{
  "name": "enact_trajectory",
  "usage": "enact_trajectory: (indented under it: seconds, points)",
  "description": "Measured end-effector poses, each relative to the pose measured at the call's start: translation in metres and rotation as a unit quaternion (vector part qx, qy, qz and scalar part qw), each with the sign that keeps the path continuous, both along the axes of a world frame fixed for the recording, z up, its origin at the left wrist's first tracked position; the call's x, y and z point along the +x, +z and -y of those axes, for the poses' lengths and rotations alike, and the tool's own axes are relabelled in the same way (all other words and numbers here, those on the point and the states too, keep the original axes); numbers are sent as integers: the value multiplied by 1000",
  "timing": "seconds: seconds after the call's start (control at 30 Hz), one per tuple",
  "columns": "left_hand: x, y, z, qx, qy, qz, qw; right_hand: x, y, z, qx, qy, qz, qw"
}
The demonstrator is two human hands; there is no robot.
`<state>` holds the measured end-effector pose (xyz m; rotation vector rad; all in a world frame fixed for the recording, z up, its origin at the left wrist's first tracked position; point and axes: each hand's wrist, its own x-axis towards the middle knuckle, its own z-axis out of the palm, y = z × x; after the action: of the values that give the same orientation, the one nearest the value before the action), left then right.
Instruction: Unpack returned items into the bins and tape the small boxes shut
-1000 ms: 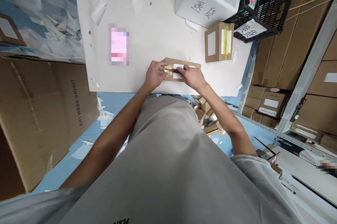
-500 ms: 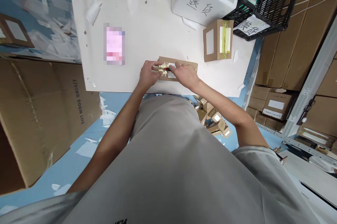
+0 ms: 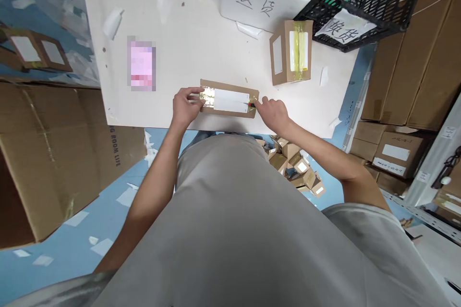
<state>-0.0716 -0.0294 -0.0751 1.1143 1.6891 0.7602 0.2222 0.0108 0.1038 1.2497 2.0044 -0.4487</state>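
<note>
A long, narrow cardboard box (image 3: 230, 113) lies near the table's front edge, with a white label and shiny clear tape along its top. My left hand (image 3: 186, 107) grips the box's left end, its thumb and fingers on the taped part. At the box's right end, my right hand (image 3: 274, 114) is closed around a small red and black box cutter (image 3: 251, 104), mostly hidden by the fingers. The cutter's tip touches the label's right end, where a line runs through the paper.
A taped carton (image 3: 281, 59) stands right of the box. Behind it are a white foam bin (image 3: 264, 5) and a black plastic crate (image 3: 363, 40). A blurred pink item (image 3: 141, 64) lies on the left of the table (image 3: 187, 47). A large carton (image 3: 79, 163) stands at lower left.
My right hand has slid the box cutter rightward along the box from near the left end to the right end. The label now shows fully between my hands; the camera view has shifted slightly.
</note>
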Motion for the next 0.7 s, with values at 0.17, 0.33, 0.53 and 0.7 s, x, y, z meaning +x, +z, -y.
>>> enact_trajectory:
  seconds: [0.17, 0.33, 0.53, 0.7]
  points:
    - [13, 9, 1, -10, 10, -35, 999, 22, -7, 5, -4, -11, -29, 1000]
    - [20, 16, 0, -24, 14, -58, 998, 38, -2, 7, -21, -40, -44, 998]
    - [29, 26, -1, -38, 21, -70, 997, 60, 4, 10, -37, -47, -34, 998]
    - [31, 29, -2, -42, 26, -66, 997, 72, -5, 10, -39, -38, -35, 998]
